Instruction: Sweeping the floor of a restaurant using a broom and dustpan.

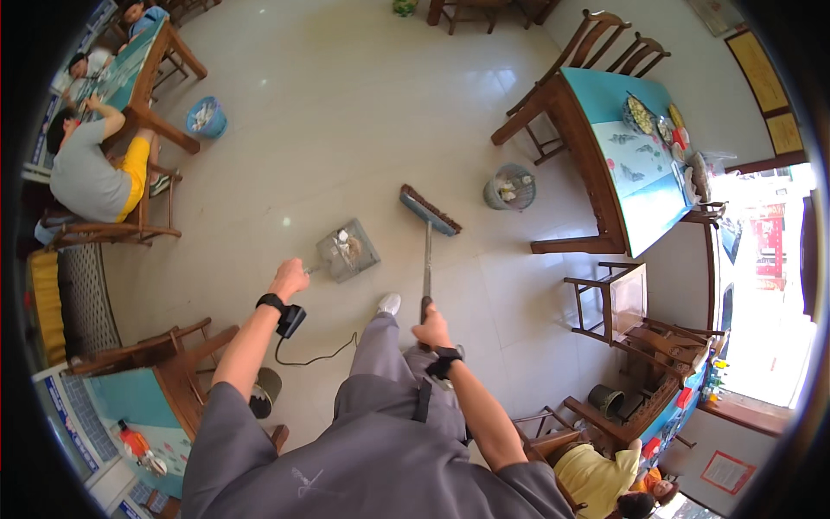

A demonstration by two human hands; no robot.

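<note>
My right hand (433, 327) grips the dark handle of a long broom (428, 256). The broom's blue head with brown bristles rests on the tiled floor ahead of me. My left hand (290, 279) is closed around the handle of a grey dustpan (347, 250), which lies to the left of the broom head, apart from it. Some pale litter and brownish debris are in the dustpan. A black device is strapped to my left wrist, with a cable hanging from it; a black band is on my right wrist.
A mesh waste basket (510, 187) stands beside a wooden table (609, 162) with dishes at right. A blue bin (207, 118) is by another table at upper left, where several people sit. People sit at lower right. Chairs (609, 301) and a dark bin (266, 392) are nearer me.
</note>
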